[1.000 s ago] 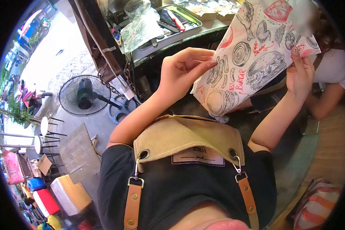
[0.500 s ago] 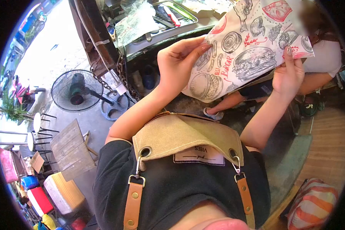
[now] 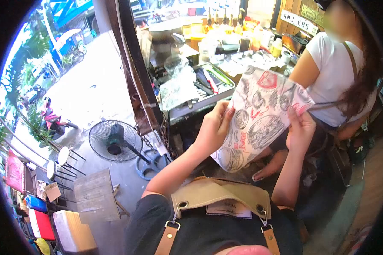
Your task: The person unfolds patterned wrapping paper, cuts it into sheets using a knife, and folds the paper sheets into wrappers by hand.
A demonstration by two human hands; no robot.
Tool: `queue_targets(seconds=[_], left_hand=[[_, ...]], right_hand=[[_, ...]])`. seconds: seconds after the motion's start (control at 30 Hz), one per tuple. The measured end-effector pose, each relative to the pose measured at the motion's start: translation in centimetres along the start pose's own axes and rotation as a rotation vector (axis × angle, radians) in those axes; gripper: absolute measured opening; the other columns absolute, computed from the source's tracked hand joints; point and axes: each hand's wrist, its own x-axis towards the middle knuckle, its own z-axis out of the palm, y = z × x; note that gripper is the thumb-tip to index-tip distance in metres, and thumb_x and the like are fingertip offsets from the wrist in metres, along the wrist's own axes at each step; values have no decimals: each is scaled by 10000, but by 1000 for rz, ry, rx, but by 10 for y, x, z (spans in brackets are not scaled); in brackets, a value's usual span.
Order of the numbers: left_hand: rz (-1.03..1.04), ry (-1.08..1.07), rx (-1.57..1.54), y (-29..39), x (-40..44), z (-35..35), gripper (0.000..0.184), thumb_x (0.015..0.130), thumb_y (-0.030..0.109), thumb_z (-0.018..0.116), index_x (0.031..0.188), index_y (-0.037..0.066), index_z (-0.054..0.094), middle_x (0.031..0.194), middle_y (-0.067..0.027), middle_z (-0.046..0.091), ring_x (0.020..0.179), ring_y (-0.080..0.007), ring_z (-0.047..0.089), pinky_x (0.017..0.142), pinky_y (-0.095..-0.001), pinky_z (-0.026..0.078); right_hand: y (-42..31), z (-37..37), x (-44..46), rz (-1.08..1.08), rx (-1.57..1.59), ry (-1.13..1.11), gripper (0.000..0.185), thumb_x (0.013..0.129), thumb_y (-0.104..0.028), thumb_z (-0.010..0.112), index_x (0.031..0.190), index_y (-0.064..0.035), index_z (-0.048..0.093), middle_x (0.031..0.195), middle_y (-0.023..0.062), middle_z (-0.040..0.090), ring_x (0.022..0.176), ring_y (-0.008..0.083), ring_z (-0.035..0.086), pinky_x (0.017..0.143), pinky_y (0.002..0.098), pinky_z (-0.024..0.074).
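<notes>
Between my two hands I hold a sheet of burger wrapping paper, white with burger drawings in black and red and the word "BURGER". My left hand pinches its left edge, thumb on the near face. At the right edge, my right hand grips the paper between thumb and fingers. The sheet is tilted in front of my tan apron. Whether it is one layer or folded I cannot tell.
Past the paper, a metal tray holds tongs and other utensils beside clear plastic. Bottles and containers crowd the counter behind. A person in a white shirt stands at right. A fan and folding wooden table are at left.
My view has tilted up, bringing more of the counter and the other person into sight. The paper appears lower in view, still held in both hands.
</notes>
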Motion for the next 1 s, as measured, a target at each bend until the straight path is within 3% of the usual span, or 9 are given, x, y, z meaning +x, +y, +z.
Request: queue_targets(seconds=[0.07,0.17,0.2,0.4,0.63,0.83,0.9,0.93,1.0], left_hand=[[8,-3,151,4,1,0,105,928,86,466,898,-12,442,653,-214,479,550,-286,453,549,-309,396],[39,66,214,7,-1,3,108,929,92,461,905,-10,436,642,-207,478,548,-350,447,530,-328,388],[55,65,220,9,-1,3,108,929,92,461,905,-10,436,642,-207,478,548,-350,447,530,-328,388],[86,193,387,9,-2,-10,95,931,70,417,936,-16,455,703,-222,542,642,-412,544,552,-417,415],[70,230,490,0,-8,-12,76,922,70,437,960,9,463,736,-225,563,665,-429,559,562,-433,433],[163,271,556,-6,-2,-4,67,916,63,438,923,14,484,673,-205,557,616,-380,586,520,-405,437],[214,227,608,-11,2,-2,97,924,77,433,894,-3,480,624,-180,533,545,-345,551,490,-372,419],[63,193,473,-7,3,2,129,934,107,441,872,0,479,603,-165,515,504,-262,524,478,-334,401],[123,190,222,-11,5,5,130,944,118,450,897,4,490,646,-76,528,550,-96,478,495,-256,373]], right_hand=[[3,4,-1,-35,-85,8,176,842,-99,644,923,57,627,831,27,638,737,49,550,666,199,433],[2,5,-3,-13,-102,-12,156,837,-108,650,878,40,628,776,-11,614,683,21,511,604,184,400],[6,3,-4,-10,-158,-54,157,835,-120,656,860,31,623,731,-36,589,634,5,469,555,180,365],[12,5,-12,323,78,-218,141,832,-63,639,895,63,622,820,75,657,710,83,612,661,216,512],[22,9,-3,214,44,-228,99,815,-41,649,861,47,635,783,68,656,676,95,619,626,226,530],[19,0,12,113,-98,-215,97,774,-32,684,846,26,657,787,57,660,735,79,607,669,207,490],[7,0,21,206,-20,-132,101,767,-15,686,849,34,653,803,46,660,773,77,598,703,205,477],[9,-7,22,155,-24,-145,100,770,-6,680,856,36,652,810,43,662,775,75,597,702,207,478],[4,-7,28,18,-76,-175,91,779,14,665,863,45,649,825,45,667,760,72,596,691,214,483]])
